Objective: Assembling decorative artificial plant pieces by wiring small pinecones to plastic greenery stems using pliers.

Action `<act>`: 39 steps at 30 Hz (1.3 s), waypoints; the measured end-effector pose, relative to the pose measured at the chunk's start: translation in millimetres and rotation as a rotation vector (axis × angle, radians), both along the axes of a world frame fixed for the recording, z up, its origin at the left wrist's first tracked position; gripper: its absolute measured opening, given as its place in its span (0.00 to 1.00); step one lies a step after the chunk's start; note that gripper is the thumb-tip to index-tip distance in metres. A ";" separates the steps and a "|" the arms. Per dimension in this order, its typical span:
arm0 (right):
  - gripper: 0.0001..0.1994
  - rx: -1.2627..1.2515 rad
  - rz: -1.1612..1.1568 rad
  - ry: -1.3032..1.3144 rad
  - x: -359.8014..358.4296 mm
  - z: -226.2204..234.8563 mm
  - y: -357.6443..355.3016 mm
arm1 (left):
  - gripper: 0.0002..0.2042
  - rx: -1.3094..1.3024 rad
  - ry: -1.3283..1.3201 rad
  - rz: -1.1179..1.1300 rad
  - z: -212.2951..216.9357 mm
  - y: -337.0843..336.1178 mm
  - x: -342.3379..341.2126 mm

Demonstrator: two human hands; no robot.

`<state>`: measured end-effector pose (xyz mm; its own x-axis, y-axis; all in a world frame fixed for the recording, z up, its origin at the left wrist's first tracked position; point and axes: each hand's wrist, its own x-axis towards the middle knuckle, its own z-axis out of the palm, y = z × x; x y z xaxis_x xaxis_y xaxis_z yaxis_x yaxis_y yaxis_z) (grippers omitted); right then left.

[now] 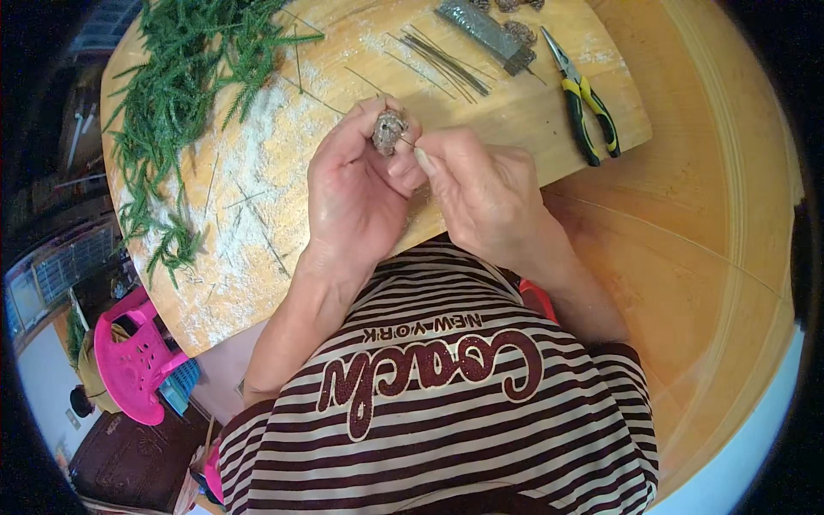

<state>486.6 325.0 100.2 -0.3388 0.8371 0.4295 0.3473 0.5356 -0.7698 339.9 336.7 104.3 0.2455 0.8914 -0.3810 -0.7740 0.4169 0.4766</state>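
A small brown pine cone (389,130) sits in the fingers of my left hand (356,193), its base with a dark spot turned up. My right hand (493,193) pinches a thin dark wire (408,143) between thumb and forefinger, right beside the cone. One end of that wire reaches toward the cone; whether it is wound around it I cannot tell. Beyond my hands a bundle of straight dark wires (445,62) lies on the pale wooden board (524,107). Long-nose pliers (590,107) with yellow and black handles rest to the right.
Green artificial fir sprigs (176,81) are heaped at the far left, with white flakes (249,232) and loose wires scattered nearby. A grey packet (482,36) and more pine cones (519,33) lie at the back. The board rests on a wooden table (687,215). A pink chair (129,365) stands lower left.
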 end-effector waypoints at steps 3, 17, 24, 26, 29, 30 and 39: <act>0.06 0.062 -0.010 -0.130 1.8 3.3 0.8 | 0.08 -0.025 -0.012 -0.017 -2.5 0.4 -1.5; 0.03 -0.645 0.139 0.517 -4.1 -9.9 -0.5 | 0.07 0.178 0.219 0.161 -2.3 2.0 9.5; 0.03 -0.493 0.136 0.297 7.6 -4.0 9.4 | 0.07 0.113 -0.007 0.035 -6.3 2.9 -2.9; 0.03 -0.337 0.115 0.240 7.2 -5.6 9.9 | 0.07 0.128 -0.015 -0.008 -7.3 3.4 -5.2; 0.02 -0.252 0.092 0.071 14.2 6.2 8.7 | 0.07 0.187 0.092 -0.025 -8.1 2.5 -6.5; 0.02 -0.206 0.077 -0.013 16.2 10.2 8.7 | 0.08 0.243 0.204 -0.027 -8.5 3.0 -6.1; 0.03 -0.222 0.098 -0.156 18.7 20.8 8.1 | 0.09 0.380 0.668 0.060 -7.7 -0.9 1.9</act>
